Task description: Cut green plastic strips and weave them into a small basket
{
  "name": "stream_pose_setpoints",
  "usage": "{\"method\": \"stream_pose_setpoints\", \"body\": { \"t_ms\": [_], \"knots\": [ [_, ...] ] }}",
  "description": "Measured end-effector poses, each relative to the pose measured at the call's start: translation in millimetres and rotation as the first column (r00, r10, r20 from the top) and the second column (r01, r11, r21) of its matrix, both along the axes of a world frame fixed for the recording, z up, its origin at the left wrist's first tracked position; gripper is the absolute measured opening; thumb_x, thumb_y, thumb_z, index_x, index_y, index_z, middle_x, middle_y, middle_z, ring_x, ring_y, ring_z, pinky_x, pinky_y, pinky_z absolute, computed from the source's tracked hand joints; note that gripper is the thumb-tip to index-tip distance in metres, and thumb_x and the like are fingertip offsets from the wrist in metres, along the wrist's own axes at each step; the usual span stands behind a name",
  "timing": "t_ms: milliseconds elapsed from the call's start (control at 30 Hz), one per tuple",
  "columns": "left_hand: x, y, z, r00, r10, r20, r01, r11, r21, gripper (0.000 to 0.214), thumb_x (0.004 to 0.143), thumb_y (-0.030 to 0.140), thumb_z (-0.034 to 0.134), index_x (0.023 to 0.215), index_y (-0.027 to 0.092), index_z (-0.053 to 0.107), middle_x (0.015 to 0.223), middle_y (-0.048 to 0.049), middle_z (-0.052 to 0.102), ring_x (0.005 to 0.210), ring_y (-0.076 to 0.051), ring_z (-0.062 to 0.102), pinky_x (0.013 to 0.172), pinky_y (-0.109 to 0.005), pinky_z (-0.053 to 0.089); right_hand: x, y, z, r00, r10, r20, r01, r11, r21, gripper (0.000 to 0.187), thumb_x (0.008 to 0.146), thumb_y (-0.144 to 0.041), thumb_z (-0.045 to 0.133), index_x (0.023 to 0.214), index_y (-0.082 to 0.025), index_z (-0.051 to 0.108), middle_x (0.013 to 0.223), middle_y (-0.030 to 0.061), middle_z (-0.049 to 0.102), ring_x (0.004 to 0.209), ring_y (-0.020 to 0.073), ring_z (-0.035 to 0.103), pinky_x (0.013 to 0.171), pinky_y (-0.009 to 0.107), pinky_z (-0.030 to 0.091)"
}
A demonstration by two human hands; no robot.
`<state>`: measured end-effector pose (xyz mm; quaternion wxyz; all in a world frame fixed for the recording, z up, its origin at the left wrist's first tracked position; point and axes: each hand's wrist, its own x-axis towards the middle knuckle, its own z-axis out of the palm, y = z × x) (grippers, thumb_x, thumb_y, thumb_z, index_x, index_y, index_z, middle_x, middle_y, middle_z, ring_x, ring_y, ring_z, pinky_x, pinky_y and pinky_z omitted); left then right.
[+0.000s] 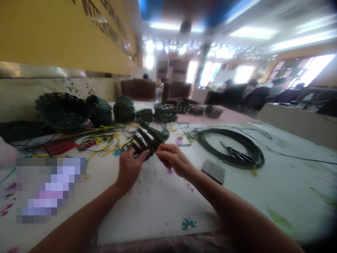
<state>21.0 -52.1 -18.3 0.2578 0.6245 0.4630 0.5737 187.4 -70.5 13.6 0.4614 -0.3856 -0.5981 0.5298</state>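
Note:
A partly woven dark green piece of flat strips is held just above the white floral tablecloth. My left hand grips its near left edge with thumb and fingers closed. My right hand pinches a strip at the near right end of the same piece. Both forearms reach in from the bottom of the view.
Several finished dark green woven baskets line the far side. Loose yellow, red and green strips lie at left. A coil of green strip with scissors lies at right, a grey block beside it. People sit far right.

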Motion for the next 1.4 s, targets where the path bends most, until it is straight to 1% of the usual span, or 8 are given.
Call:
{"method": "stream_pose_setpoints", "body": {
  "t_ms": [467, 567, 700, 867, 933, 1133, 1267, 1400],
  "knots": [
    [1.9, -0.3, -3.5, 0.998, 0.051, -0.037, -0.049, 0.997, 0.055, 0.014, 0.075, 0.03, 0.073, 0.078, 0.017, 0.069, 0.074, -0.0005, 0.072, 0.068, -0.016, 0.065, 0.066, -0.027, 0.052, 4.4, 6.9, -4.0, 0.983, -0.051, 0.175, 0.038, 0.996, 0.077, 0.025, 0.08, -0.029, 0.057, 0.06, -0.02, 0.045, 0.048, -0.0084, 0.039, 0.042, 0.0069, 0.033, 0.043, 0.022, 0.023],
    [0.5, 0.4, -8.5, 0.987, 0.096, -0.13, -0.081, 0.99, 0.117, 0.016, 0.077, 0.033, 0.072, 0.08, 0.018, 0.069, 0.079, -0.0024, 0.071, 0.074, -0.018, 0.064, 0.072, -0.03, 0.051, 2.3, 5.9, -4.8, 0.9, -0.263, 0.349, 0.16, 0.941, 0.298, 0.024, 0.082, -0.023, 0.058, 0.06, -0.018, 0.05, 0.051, -0.0052, 0.048, 0.049, 0.0084, 0.041, 0.05, 0.022, 0.029],
    [-0.4, 0.5, -9.1, 0.976, 0.103, -0.191, -0.074, 0.986, 0.15, 0.014, 0.08, 0.032, 0.07, 0.081, 0.019, 0.068, 0.079, -0.0024, 0.069, 0.076, -0.018, 0.063, 0.075, -0.031, 0.05, 2.1, 7.7, -11.0, 0.8, -0.387, 0.458, 0.202, 0.893, 0.403, 0.023, 0.084, -0.019, 0.06, 0.062, -0.018, 0.055, 0.053, -0.0023, 0.056, 0.053, 0.0108, 0.049, 0.055, 0.022, 0.033],
    [0.9, -1.5, -3.1, 0.99, 0.007, -0.142, 0.002, 0.998, 0.067, 0.015, 0.08, 0.03, 0.07, 0.091, 0.02, 0.071, 0.086, -0.0017, 0.074, 0.081, -0.019, 0.067, 0.075, -0.029, 0.052, 0.9, 12.9, -31.7, 0.613, -0.603, 0.51, 0.099, 0.699, 0.708, 0.021, 0.093, -0.023, 0.052, 0.074, -0.019, 0.056, 0.067, 0.0027, 0.063, 0.058, 0.0136, 0.052, 0.057, 0.024, 0.03],
    [0.5, -1.5, -3.4, 0.992, -0.02, -0.125, 0.023, 0.999, 0.024, 0.019, 0.08, 0.032, 0.07, 0.094, 0.02, 0.073, 0.088, -0.0018, 0.075, 0.081, -0.019, 0.068, 0.075, -0.029, 0.053, -0.7, 12.3, -35.5, 0.561, -0.64, 0.525, 0.07, 0.669, 0.74, 0.022, 0.095, -0.023, 0.05, 0.074, -0.019, 0.055, 0.068, 0.0037, 0.063, 0.058, 0.0143, 0.052, 0.057, 0.025, 0.03],
    [-1.7, 1.3, -6.8, 0.989, 0.008, -0.149, -0.008, 1.0, 0.0, 0.024, 0.081, 0.033, 0.067, 0.1, 0.019, 0.073, 0.089, -0.0033, 0.076, 0.08, -0.021, 0.069, 0.077, -0.032, 0.053, -6.0, 4.1, -29.0, 0.638, -0.572, 0.515, 0.135, 0.741, 0.657, 0.009, 0.091, -0.022, 0.054, 0.083, -0.02, 0.055, 0.074, 0.0038, 0.066, 0.063, 0.0161, 0.058, 0.06, 0.024, 0.034],
    [-1.9, 2.0, -6.0, 0.993, -0.006, -0.114, 0.006, 1.0, 0.001, 0.024, 0.082, 0.032, 0.066, 0.101, 0.019, 0.073, 0.091, -0.0037, 0.077, 0.083, -0.021, 0.07, 0.08, -0.033, 0.054, -9.7, 2.9, -33.0, 0.672, -0.57, 0.473, 0.116, 0.712, 0.693, 0.016, 0.093, -0.018, 0.045, 0.079, -0.019, 0.053, 0.072, 0.0051, 0.064, 0.064, 0.0163, 0.057, 0.062, 0.024, 0.036],
    [-1.9, 1.1, -6.2, 0.988, 0.031, -0.154, -0.026, 0.999, 0.035, 0.023, 0.081, 0.031, 0.067, 0.1, 0.019, 0.073, 0.091, -0.0046, 0.076, 0.086, -0.022, 0.07, 0.082, -0.034, 0.053, -13.0, 2.1, -38.1, 0.618, -0.611, 0.494, 0.13, 0.699, 0.703, 0.02, 0.096, -0.024, 0.045, 0.081, -0.018, 0.057, 0.076, 0.0076, 0.067, 0.068, 0.018, 0.061, 0.063, 0.026, 0.036]
  ]
}}
